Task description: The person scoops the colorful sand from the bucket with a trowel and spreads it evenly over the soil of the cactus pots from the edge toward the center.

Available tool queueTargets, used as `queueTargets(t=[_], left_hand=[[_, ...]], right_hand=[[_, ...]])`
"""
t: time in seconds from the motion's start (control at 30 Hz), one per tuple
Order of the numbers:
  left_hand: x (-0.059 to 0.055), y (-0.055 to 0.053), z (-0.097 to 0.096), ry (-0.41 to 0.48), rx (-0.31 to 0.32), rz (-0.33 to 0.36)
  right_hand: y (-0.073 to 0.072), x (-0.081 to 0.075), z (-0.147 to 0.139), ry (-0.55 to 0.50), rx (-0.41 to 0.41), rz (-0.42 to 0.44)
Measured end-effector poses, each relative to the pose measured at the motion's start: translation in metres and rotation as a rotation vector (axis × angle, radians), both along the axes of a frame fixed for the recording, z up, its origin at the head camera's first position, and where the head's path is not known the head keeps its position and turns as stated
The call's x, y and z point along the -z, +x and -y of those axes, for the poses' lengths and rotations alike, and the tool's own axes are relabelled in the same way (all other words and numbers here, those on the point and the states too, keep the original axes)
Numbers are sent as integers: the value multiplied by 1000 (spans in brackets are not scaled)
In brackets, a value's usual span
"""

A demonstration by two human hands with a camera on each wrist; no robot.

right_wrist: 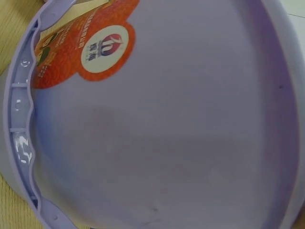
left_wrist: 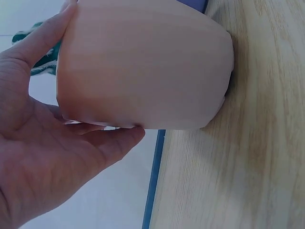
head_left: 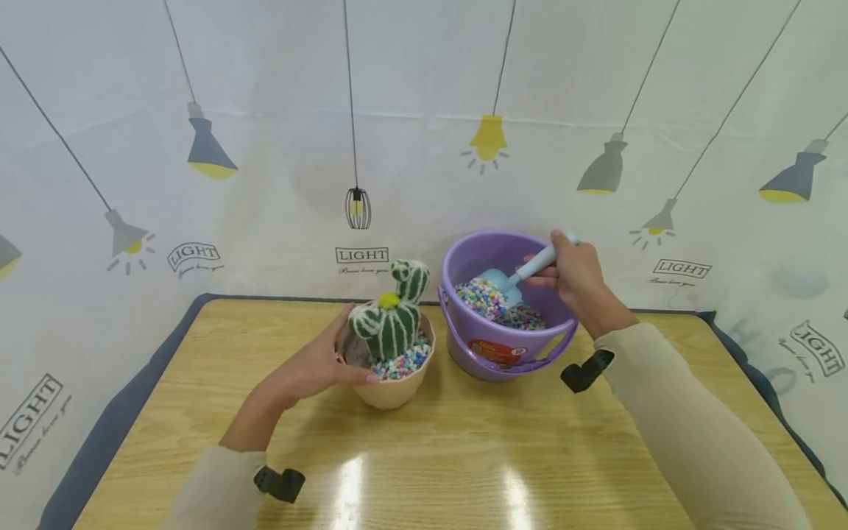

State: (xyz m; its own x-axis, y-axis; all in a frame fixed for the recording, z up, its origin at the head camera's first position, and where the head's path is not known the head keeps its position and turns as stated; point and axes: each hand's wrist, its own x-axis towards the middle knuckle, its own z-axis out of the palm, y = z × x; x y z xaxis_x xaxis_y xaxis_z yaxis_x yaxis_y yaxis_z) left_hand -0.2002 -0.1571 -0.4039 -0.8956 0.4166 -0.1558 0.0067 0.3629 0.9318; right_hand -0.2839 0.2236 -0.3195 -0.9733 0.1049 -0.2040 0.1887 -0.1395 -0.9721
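Observation:
A knitted green-and-white cactus (head_left: 396, 337) with a yellow flower stands in a peach flower pot (head_left: 391, 394). Colourful pebbles (head_left: 409, 361) cover part of the pot's inside; a brownish-grey area shows at its left. My left hand (head_left: 316, 365) grips the pot's left side, thumb over the near rim. Beside it stands a purple bucket (head_left: 467, 347) with more colourful pebbles at the bottom. My right hand (head_left: 581, 274) holds a light blue scoop (head_left: 538, 261) by its handle, the blade down among those pebbles. The bucket's wall (right_wrist: 190, 124) fills the right wrist view, hiding the scoop.
Pot and bucket stand on a wooden table (head_left: 424, 456), close to its back edge. A white cloth (head_left: 278, 184) printed with lamps hangs behind and at both sides. The bucket's purple handle (head_left: 543, 361) hangs down in front. Each sleeve carries a black wrist camera (head_left: 281, 484).

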Motion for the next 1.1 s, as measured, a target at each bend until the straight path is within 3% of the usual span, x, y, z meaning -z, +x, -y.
queueTargets(t=[0.27, 0.47, 0.57, 0.73, 0.8, 0.93, 1.1], left_hand=[[-2, 2, 2, 4, -18, -14], [-4, 10, -9, 6, -48, -151], [-2, 15, -21, -40, -120, -185], [4, 20, -36, -189, -256, -136], [6, 21, -38, -199, -282, -133], [7, 21, -37, -162, -293, -147], [6, 17, -32, -104, -246, -169]], right_hand=[[-2, -4, -1, -89, 40, -9], [-2, -7, -5, -182, 96, -8], [-1, -10, -7, -237, 114, -1], [4, -13, -10, -313, 132, 18], [6, -15, -11, -326, 137, 24], [10, -17, -13, -384, 156, 37], [16, -18, -17, -433, 168, 48]])
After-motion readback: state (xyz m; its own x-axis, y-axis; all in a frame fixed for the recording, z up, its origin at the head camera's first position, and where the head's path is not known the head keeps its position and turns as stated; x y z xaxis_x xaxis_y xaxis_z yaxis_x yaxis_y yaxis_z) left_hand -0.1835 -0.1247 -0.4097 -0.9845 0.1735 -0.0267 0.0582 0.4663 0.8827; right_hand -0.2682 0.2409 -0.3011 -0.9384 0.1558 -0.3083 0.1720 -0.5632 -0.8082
